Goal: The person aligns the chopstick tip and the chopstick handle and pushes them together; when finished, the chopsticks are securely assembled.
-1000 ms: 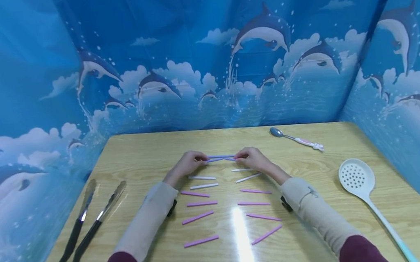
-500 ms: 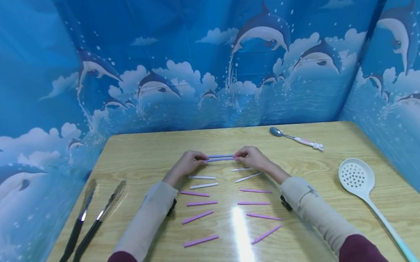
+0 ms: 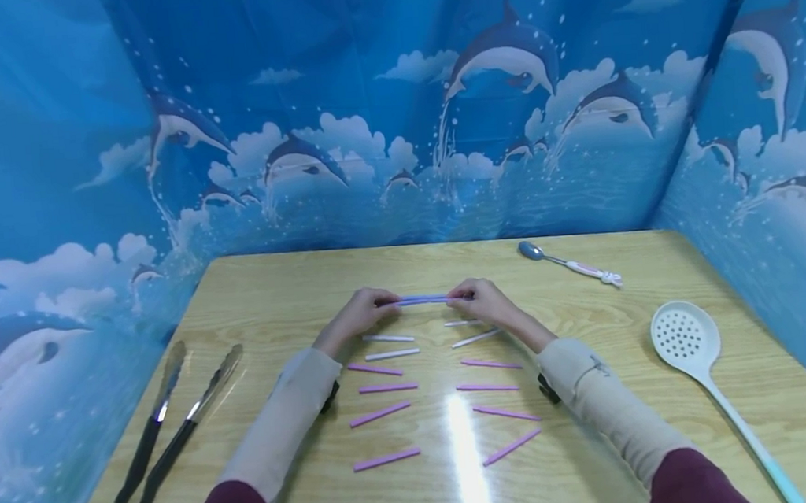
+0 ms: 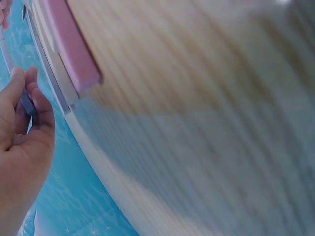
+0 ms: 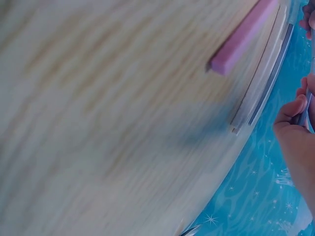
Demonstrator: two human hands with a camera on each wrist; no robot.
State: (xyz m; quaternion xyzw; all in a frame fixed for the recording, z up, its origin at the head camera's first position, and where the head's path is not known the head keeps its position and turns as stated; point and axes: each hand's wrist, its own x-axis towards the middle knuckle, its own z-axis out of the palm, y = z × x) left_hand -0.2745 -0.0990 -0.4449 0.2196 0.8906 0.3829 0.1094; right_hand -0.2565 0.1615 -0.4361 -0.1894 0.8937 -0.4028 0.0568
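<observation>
At the far middle of the table, lavender-blue sticks stretch between my two hands, in two lines lying close together in the head view. My left hand pinches them at the left end. In the left wrist view, thumb and fingers close on a blue-grey stick end. Opposite, my right hand pinches the right end, and the right wrist view shows its stick end between thumb and fingers. I cannot tell how many sticks each hand holds. Nearer to me lie pale sticks and pink-purple sticks.
Loose sticks form two columns, the right one including a pink-purple stick. Black-handled tongs lie at left. A spoon rests at the back right, and a white skimmer with a mint handle lies at right. A dolphin-print curtain surrounds the wooden table.
Between the hands, the nearer sticks went from crossing at an angle to a straight line, then moved up close against the farther one. Both hands stay nearly in place.
</observation>
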